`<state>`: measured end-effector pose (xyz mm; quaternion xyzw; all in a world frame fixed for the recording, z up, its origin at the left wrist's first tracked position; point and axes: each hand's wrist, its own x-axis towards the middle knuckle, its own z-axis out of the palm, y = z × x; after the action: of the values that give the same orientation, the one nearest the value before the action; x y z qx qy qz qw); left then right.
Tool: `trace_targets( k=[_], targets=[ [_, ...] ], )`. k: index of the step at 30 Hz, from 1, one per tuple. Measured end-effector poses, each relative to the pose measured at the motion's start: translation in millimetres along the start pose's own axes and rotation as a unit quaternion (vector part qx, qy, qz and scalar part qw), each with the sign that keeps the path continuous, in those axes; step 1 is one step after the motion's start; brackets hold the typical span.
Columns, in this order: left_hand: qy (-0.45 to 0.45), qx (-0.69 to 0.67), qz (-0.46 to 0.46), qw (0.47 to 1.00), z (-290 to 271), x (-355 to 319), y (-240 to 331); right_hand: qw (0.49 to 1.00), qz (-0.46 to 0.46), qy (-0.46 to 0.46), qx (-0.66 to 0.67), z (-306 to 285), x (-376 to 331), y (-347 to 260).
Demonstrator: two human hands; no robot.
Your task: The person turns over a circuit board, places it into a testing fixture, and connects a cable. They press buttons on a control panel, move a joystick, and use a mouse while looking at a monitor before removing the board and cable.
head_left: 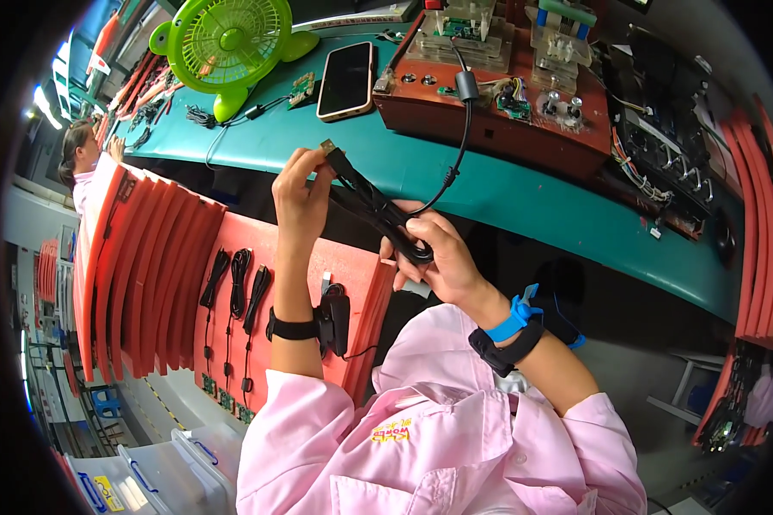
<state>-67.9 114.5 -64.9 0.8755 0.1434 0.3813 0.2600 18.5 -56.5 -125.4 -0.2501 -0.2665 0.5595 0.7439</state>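
A folded bundle of black USB cable (371,206) is held in the air between my two hands, in front of the green bench edge. My left hand (301,196) is closed, its fingertips pinching the cable by its metal USB plug (327,147). Around the lower end of the bundle, my right hand (442,256) is wrapped with the thumb on top. A black cable with a thick ferrite bead (466,86) runs from the bench fixture down toward my right hand; where it ends is hidden.
Beyond my hands, the green bench (524,210) carries a red test box (489,129), a phone (346,80) and a green fan (230,39). Left of me, red foam boards (305,257) hold several bundled cables (241,273). Plastic bins (159,476) stand lower left; a person (79,159) sits far left.
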Motion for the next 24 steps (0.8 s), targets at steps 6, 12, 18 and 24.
trace_targets(
  k=[6, 12, 18, 24],
  targets=[
    [-0.071, 0.066, -0.034, 0.995, 8, 14, 7, 0.992, -0.031, 0.092, -0.079, 13, 5, 3],
    [-0.015, 0.215, 0.097, 0.972, 28, 3, 44, 0.978, -0.060, 0.149, -0.136, 29, 13, 8],
    [0.028, 0.229, -0.125, 0.965, 36, 13, 42, 0.967, -0.053, 0.085, -0.234, 18, 23, 4],
    [0.009, 0.130, -0.039, 0.991, 27, 31, 29, 0.842, -0.118, 0.157, -0.503, 4, 6, -70]
  ],
)
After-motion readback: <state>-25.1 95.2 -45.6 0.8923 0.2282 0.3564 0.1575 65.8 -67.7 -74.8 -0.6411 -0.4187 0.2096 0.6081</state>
